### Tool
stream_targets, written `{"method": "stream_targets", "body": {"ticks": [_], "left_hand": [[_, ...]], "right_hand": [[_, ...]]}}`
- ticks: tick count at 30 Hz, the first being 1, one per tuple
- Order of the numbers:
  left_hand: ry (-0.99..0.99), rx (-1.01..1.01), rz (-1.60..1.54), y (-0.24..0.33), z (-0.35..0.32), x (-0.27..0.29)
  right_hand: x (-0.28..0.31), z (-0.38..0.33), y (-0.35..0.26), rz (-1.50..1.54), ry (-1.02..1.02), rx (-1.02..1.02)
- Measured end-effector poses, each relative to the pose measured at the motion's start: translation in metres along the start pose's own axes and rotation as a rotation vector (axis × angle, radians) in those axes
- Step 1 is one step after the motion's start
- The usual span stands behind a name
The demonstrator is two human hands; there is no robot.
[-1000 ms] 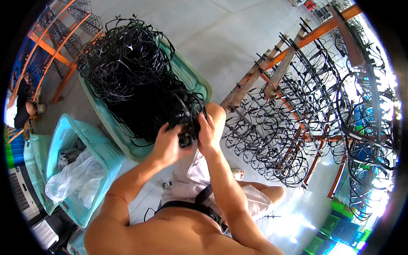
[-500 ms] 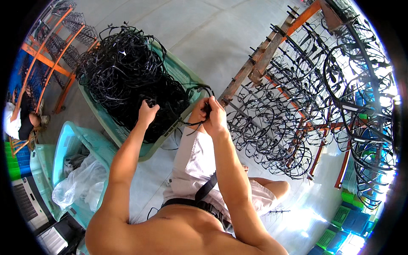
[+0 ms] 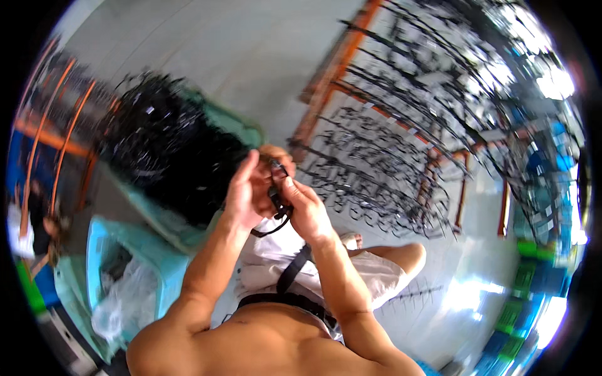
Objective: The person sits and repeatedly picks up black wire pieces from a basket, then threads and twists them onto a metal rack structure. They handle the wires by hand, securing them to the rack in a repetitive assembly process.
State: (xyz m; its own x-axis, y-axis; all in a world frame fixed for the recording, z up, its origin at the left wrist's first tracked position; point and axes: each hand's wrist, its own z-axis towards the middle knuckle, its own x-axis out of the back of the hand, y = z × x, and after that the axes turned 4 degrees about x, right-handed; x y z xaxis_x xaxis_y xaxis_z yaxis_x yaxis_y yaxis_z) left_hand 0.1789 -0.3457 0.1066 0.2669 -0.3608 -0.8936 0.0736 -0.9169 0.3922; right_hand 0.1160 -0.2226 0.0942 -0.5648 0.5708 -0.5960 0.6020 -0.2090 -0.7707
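A green bin (image 3: pixel 248 128) heaped with black cables is sitting at ten o'clock, an orange rack (image 3: pixel 338 69) at one o'clock. At centre, the left hand (image 3: pixel 246 191) and right hand (image 3: pixel 305 207) are pinching a black cable piece (image 3: pixel 276 199), fingers closed around it.

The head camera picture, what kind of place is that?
Probably a small workshop or factory floor. A big green tub is heaped with black wire pieces, and an orange rack has many more hanging. Both hands, left hand and right hand, hold one black piece.
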Motion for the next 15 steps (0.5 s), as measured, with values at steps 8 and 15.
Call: {"method": "stream_targets", "body": {"ticks": [8, 15], "left_hand": [[-0.195, 0.046, 0.01, -0.108, 0.015, -0.066], [-0.213, 0.078, 0.323, -0.2, 0.024, -0.128]], "right_hand": [[0.083, -0.153, -0.063, -0.027, 0.134, 0.252], [0.154, -0.248, -0.046, 0.524, 0.178, 0.696]]}}
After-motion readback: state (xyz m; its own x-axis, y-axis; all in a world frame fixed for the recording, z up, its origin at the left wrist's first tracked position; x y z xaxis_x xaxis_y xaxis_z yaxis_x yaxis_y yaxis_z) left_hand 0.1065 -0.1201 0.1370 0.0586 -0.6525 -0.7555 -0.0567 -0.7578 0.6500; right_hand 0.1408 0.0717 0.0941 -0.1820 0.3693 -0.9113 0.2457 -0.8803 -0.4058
